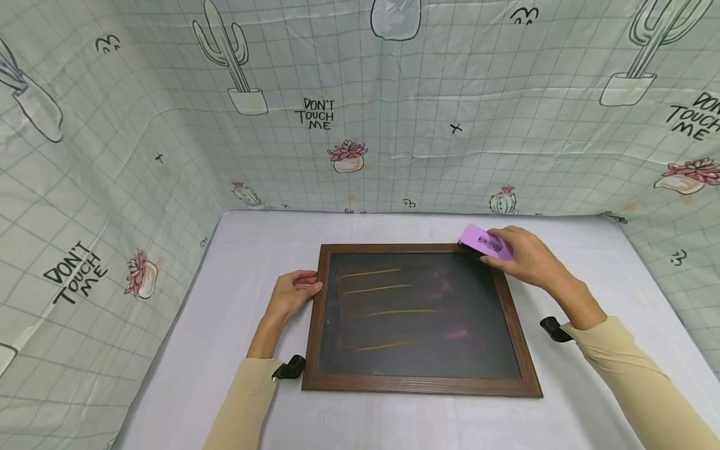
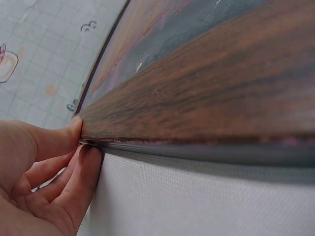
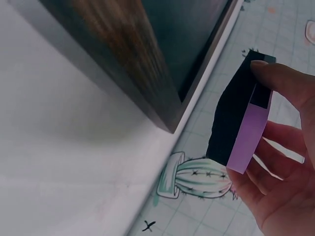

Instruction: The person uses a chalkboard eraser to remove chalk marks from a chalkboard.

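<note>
A chalkboard [image 1: 416, 325] in a brown wooden frame lies on the white table. Several yellow chalk lines [image 1: 400, 311] run across its left half, and faint pink smudges [image 1: 454, 333] show right of them. My left hand [image 1: 292, 294] pinches the frame's left edge, thumb on top and fingers below, as the left wrist view shows. My right hand [image 1: 525, 256] holds a purple eraser [image 1: 485, 242] with a dark felt side over the board's far right corner. In the right wrist view the eraser [image 3: 250, 132] is raised off the frame, gripped between thumb and fingers.
The white table [image 1: 253, 244] surrounds the board and ends at a hanging grid-patterned cloth [image 1: 394, 125] with cactus drawings behind and at the sides. A black wrist camera [image 1: 289, 367] sits by the left sleeve, and another black camera [image 1: 555, 329] by the right sleeve.
</note>
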Tool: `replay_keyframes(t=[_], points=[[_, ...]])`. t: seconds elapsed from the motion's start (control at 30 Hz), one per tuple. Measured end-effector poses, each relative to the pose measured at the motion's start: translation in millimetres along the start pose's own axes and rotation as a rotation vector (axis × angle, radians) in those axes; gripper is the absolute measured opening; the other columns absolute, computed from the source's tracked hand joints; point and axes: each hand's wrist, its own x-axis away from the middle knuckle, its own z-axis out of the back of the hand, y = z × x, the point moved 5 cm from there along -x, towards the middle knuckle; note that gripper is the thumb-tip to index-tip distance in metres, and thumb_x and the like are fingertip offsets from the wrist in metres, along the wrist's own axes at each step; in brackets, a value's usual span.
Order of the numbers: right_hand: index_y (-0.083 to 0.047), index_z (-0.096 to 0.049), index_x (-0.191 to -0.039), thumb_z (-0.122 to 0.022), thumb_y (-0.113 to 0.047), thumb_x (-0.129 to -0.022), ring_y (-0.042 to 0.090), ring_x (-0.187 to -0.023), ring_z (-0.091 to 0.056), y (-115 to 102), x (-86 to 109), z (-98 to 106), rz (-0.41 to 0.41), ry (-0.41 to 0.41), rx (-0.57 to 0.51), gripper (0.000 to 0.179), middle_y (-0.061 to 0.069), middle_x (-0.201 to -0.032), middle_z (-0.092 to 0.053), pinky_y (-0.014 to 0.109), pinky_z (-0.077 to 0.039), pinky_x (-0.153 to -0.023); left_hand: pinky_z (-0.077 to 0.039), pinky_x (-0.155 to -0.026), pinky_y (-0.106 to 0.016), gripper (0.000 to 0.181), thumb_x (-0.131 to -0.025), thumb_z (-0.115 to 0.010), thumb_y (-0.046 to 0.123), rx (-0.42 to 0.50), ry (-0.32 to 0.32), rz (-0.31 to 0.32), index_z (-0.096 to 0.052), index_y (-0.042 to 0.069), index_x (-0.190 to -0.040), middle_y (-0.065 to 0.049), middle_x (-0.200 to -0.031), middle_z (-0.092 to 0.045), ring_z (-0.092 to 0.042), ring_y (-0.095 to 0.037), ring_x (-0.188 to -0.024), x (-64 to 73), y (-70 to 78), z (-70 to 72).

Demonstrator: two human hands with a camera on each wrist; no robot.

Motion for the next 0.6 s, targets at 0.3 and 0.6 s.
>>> replay_keyframes(t=[0.3, 0.6], points=[[0.011, -0.064, -0.127, -0.085, -0.020, -0.084, 0.034, -0.092, -0.060, -12.6, -9.4, -14.6, 0.051, -0.041, -0.009, 0.057, 0.027, -0.115, -0.067, 0.049, -0.048, -0.077, -0.048, -0.076, -0.020, 0.037, -0.094, -0.074, 0.005, 0.008, 0.000, -0.016, -0.066, -0.008, -0.127, -0.024, -0.118, -0.069, -0.068, -0.032, -0.101, -0.1, -1.5, -0.7], [0.010, -0.065, -0.127, -0.084, -0.020, -0.086, 0.039, -0.101, -0.062, -27.2, -18.5, -25.5, 0.110, -0.080, -0.036, 0.054, 0.026, -0.117, -0.067, 0.054, -0.049, -0.086, -0.047, -0.074, -0.019, 0.036, -0.094, -0.074, 0.005, 0.010, 0.002, -0.031, -0.066, -0.009, -0.126, -0.025, -0.116, -0.069, -0.068, -0.030, -0.097, 0.0, -0.2, -0.9]])
